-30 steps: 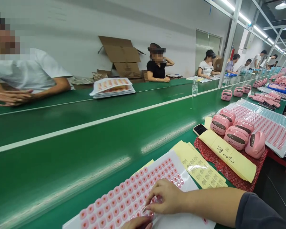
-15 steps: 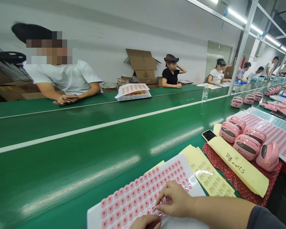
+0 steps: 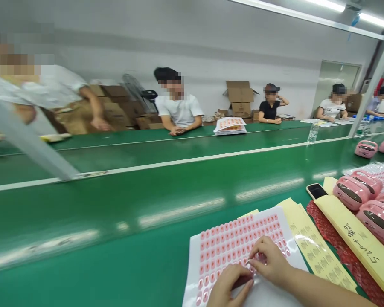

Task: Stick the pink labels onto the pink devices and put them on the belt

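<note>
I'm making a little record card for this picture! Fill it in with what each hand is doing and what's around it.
Right hand: fingers pinched on the sticker sheet
Left hand: on the same sheet, beside the right hand
Sheet's stickers: pink, in rows
Nearby: yellow papers, pink gadgets, phone
Underneath: green belt
Across the belt: seated person, stack of sheets
</note>
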`<action>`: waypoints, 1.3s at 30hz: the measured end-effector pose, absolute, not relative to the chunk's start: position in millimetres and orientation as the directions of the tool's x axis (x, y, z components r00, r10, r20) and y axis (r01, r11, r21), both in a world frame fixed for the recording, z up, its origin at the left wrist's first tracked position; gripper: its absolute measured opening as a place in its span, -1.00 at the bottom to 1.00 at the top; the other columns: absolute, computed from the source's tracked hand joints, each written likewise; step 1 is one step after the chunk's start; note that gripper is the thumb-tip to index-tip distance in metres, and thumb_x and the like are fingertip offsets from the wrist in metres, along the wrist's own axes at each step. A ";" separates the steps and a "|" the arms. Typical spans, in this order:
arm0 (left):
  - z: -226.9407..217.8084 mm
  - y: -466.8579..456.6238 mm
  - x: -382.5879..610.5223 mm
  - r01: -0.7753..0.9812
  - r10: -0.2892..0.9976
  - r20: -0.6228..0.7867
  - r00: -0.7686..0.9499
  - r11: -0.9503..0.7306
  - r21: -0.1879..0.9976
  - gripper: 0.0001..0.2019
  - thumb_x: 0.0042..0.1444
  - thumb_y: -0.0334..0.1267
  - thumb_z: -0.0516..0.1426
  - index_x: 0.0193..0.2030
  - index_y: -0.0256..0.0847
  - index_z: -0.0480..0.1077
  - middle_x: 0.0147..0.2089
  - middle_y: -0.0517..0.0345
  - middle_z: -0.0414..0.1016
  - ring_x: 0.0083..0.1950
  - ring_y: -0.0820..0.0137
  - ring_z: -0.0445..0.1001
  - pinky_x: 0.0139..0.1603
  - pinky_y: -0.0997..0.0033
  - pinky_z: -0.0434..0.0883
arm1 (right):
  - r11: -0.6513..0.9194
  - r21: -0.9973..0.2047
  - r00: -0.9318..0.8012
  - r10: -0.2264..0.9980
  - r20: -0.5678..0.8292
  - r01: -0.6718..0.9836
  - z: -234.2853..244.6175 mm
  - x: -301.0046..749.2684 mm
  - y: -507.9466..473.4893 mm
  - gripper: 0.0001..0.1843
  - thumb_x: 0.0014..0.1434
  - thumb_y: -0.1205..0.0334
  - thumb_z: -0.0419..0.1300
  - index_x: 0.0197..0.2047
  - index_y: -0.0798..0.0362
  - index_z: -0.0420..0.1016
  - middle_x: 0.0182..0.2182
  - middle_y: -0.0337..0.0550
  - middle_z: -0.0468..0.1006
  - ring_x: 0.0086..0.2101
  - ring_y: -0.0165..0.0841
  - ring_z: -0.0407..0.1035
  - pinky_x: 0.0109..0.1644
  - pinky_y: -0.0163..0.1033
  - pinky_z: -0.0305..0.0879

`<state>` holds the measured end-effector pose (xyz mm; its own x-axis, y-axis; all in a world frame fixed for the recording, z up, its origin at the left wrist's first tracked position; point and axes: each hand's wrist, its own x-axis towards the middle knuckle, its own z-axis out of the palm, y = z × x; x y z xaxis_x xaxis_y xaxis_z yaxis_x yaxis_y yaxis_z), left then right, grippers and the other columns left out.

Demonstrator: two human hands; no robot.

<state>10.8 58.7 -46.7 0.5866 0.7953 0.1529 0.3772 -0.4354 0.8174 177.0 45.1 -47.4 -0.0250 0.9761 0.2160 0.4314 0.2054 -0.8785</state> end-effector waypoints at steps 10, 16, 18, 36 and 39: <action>-36.1 43.8 24.8 0.503 0.861 0.028 0.507 -0.322 0.802 -0.93 -0.09 -0.39 0.13 -0.41 -0.20 0.42 -0.32 0.11 0.50 -0.26 0.35 0.40 -0.21 0.40 0.33 | 0.260 -0.867 -0.125 0.966 0.228 0.425 -64.8 189.0 39.6 -0.89 0.05 0.28 0.10 -0.42 0.02 0.44 -0.41 -0.14 0.39 -0.35 -0.30 0.30 -0.30 -0.24 0.22; -35.8 41.4 26.1 0.509 0.864 0.017 0.504 -0.313 0.802 -0.92 -0.10 -0.38 0.17 -0.41 -0.17 0.43 -0.35 0.18 0.50 -0.27 0.36 0.39 -0.17 0.39 0.28 | 0.260 -0.872 -0.064 0.964 0.257 0.415 -65.3 187.1 34.9 -0.84 0.07 0.20 0.06 -0.43 0.02 0.44 -0.43 -0.13 0.37 -0.40 -0.29 0.29 -0.36 -0.24 0.23; -35.9 40.8 26.4 0.505 0.867 0.018 0.498 -0.307 0.806 -0.92 -0.10 -0.37 0.19 -0.40 -0.16 0.44 -0.35 0.18 0.51 -0.27 0.36 0.40 -0.16 0.40 0.28 | 0.265 -0.875 -0.078 0.964 0.256 0.405 -64.7 187.2 34.6 -0.83 0.07 0.19 0.07 -0.44 0.02 0.45 -0.44 -0.13 0.37 -0.40 -0.28 0.29 -0.36 -0.22 0.24; -33.7 38.2 27.6 0.494 0.876 0.002 0.483 -0.274 0.825 -0.90 -0.09 -0.35 0.19 -0.36 -0.14 0.46 -0.32 0.19 0.51 -0.26 0.37 0.42 -0.15 0.42 0.30 | 0.278 -0.878 -0.079 0.960 0.268 0.389 -67.4 190.1 35.3 -0.81 0.08 0.12 0.09 -0.44 0.00 0.46 -0.44 -0.12 0.40 -0.39 -0.26 0.31 -0.35 -0.20 0.25; -35.5 39.0 27.4 0.499 0.876 -0.001 0.483 -0.274 0.822 -0.90 -0.09 -0.36 0.19 -0.36 -0.17 0.46 -0.32 0.16 0.51 -0.25 0.36 0.42 -0.14 0.41 0.30 | 0.274 -0.879 -0.072 0.961 0.267 0.390 -66.2 189.3 34.9 -0.81 0.08 0.13 0.09 -0.44 0.00 0.46 -0.44 -0.12 0.39 -0.39 -0.26 0.31 -0.35 -0.20 0.25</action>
<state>27.4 39.0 -35.5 0.4827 0.8758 -0.0007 0.4991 -0.2744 0.8220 189.3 34.9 -66.2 -0.0717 0.9609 0.2673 0.3904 0.2737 -0.8790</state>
